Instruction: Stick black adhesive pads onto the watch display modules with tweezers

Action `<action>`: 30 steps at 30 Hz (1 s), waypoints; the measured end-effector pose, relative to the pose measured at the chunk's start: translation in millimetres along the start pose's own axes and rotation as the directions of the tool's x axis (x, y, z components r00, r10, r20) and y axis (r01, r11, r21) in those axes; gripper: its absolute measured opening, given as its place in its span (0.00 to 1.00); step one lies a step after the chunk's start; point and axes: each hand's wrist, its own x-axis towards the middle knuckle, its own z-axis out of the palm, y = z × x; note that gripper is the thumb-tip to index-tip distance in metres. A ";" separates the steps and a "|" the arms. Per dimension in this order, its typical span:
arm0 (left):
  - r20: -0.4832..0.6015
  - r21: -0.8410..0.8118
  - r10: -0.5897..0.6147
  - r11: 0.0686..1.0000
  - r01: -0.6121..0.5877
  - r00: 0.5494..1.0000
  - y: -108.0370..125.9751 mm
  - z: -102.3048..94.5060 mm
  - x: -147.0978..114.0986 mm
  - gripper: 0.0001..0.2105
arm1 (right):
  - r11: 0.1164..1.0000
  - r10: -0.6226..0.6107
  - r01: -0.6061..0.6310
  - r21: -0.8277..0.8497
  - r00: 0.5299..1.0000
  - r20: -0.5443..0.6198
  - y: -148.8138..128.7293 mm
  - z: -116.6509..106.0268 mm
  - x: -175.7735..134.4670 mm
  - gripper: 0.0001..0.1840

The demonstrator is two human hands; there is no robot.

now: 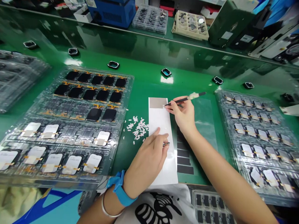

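My right hand (184, 115) pinches a slim black pen-like tool (182, 100) with pale tape wrapped near its rear end. The tool's tip meets the right edge of a grey-beige patch (157, 103) at the top of a long white sheet (161, 174). My left hand (149, 152) rests on the sheet's lower half, fingers closed around what look like tweezers (166, 144); only two thin dark tips show. Small white pieces (140, 128) lie scattered left of the sheet. Partly under my right forearm are dark strips (184, 160) on a clear film (205, 121).
A clear tray (127, 102) of black and white screen parts lies left, another tray (233, 124) right. Several small watch-like frames (166, 72) line the green mat. Behind, a shelf holds a blue machine (112, 14) and part trays (190, 25). Another tray (212, 207) sits below the table edge.
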 end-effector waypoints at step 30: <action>0.026 0.027 0.001 1.000 -0.001 1.000 -0.7 0.8 -0.2 0.03 | 0.995 -0.061 0.063 -0.078 0.998 0.020 -6.0 0.0 -1.8 0.11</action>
